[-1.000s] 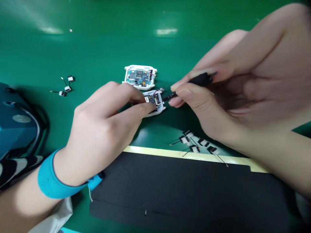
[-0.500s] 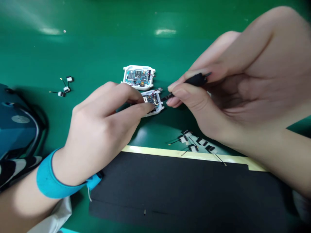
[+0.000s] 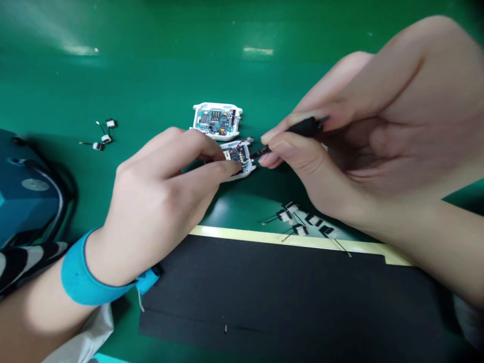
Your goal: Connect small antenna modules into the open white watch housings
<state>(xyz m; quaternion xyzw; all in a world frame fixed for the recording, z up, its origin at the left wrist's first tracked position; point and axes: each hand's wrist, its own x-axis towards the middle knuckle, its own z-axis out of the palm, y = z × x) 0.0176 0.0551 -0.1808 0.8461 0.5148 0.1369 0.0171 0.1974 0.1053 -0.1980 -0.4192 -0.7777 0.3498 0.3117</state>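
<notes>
1. Left hand (image 3: 159,212): it comes in from 7 o'clock, wrist low and knuckles up, with the fingers angled toward 2 o'clock. Its grip is closed in a pinch, thumb and forefinger pressing on the open white device housing (image 3: 242,171). A blue wristband (image 3: 86,275) circles the wrist.
2. Right hand (image 3: 363,126): it comes in from 3 o'clock, curled, with the palm turned inward and the fingertips pointing toward 9 o'clock. Its grip is closed on a slim black-handled tool (image 3: 304,127), held between thumb and fingers like a pen.
3. The tool's thin dark shaft runs toward 8 o'clock to the right edge of the housing, almost at the centre of the view. The housing lies flat on the green counter (image 3: 113,75), and its circuit board is partly hidden by the left fingers.
4. A black foam mat (image 3: 264,297) with a pale yellow strip (image 3: 287,239) along its far edge lies at 6 o'clock.
5. 5 small black-and-white antenna tabs (image 3: 302,219) with thin wires lie at 4 o'clock, touching the strip's far side or just beside it.
6. A 2nd white housing (image 3: 217,121) with an exposed blue circuit board lies at 12 o'clock, just beyond the first.
7. 3 more antenna tabs (image 3: 103,135) lie at 9 o'clock, near a blue object (image 3: 26,191).
</notes>
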